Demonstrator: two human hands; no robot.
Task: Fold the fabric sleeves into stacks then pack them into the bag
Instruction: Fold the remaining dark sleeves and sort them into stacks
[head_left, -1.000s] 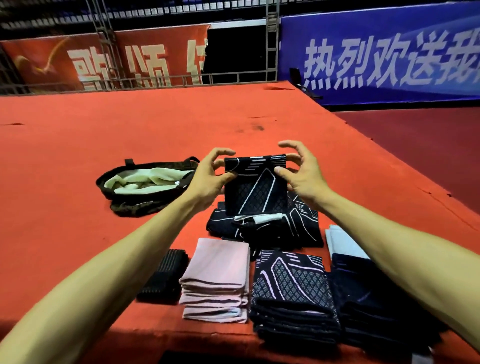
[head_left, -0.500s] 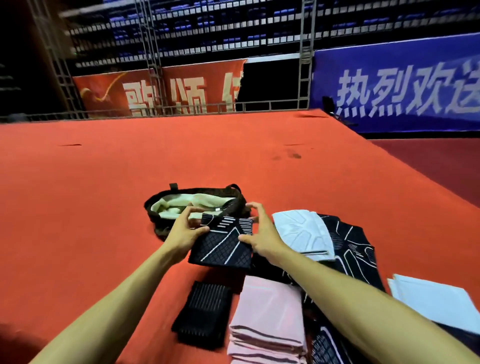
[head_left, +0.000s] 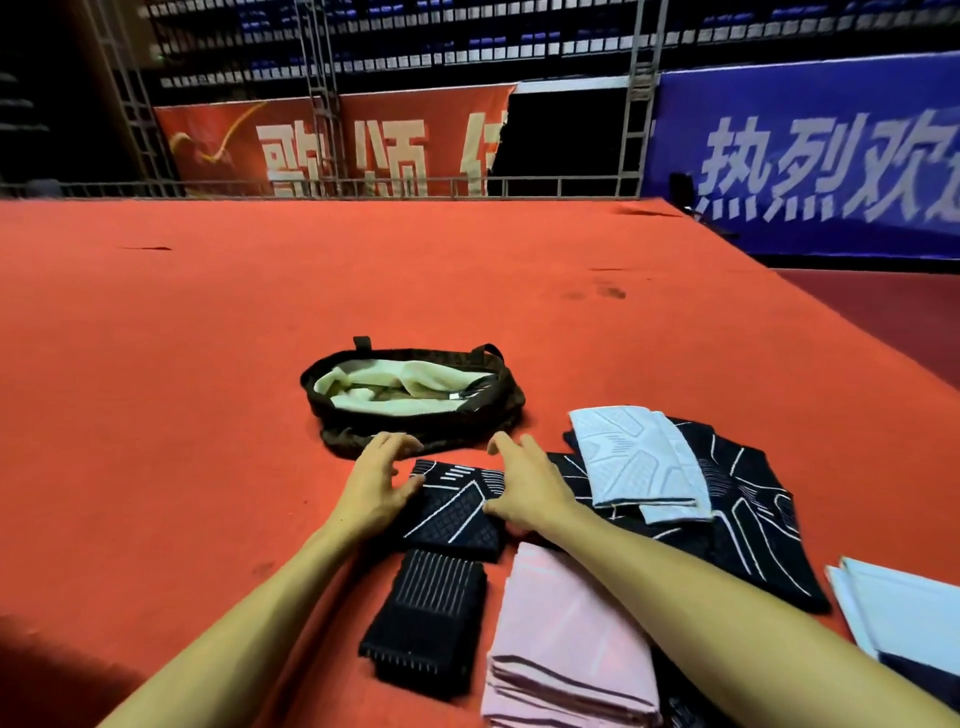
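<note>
Both hands lie low over one folded black sleeve (head_left: 457, 514) with white line patterning. The left hand (head_left: 382, 480) rests at its left edge, fingers loosely spread and pointing toward the bag, thumb touching the cloth. The right hand (head_left: 524, 486) rests at its right edge, fingers straight and relaxed, thumb laid on the fabric. Neither hand curls round the sleeve — they touch it from either side as it lies flat on the red tabletop (head_left: 208, 395). Just beyond the fingertips sits the bag (head_left: 457, 428), dark, low and round, its mouth wide, with pale green lining showing inside and two short strap loops at its far rim. Nearer the person, just beside the folded sleeve, lies a black ribbed stack (head_left: 426, 623), and just to its right a pink stack (head_left: 566, 644) of neatly folded pieces. To the right of the hands a heap of unfolded black patterned sleeves (head_left: 748, 525) spreads across the tabletop, with a pale white sleeve (head_left: 639, 462) lying folded on top of it. At the right edge of the view a white stack (head_left: 904, 608) is partly cut off. Behind the tabletop hang a red banner (head_left: 311, 150) and a blue banner (head_left: 810, 161) — both with large white characters — beside a metal truss (head_left: 323, 78).
</note>
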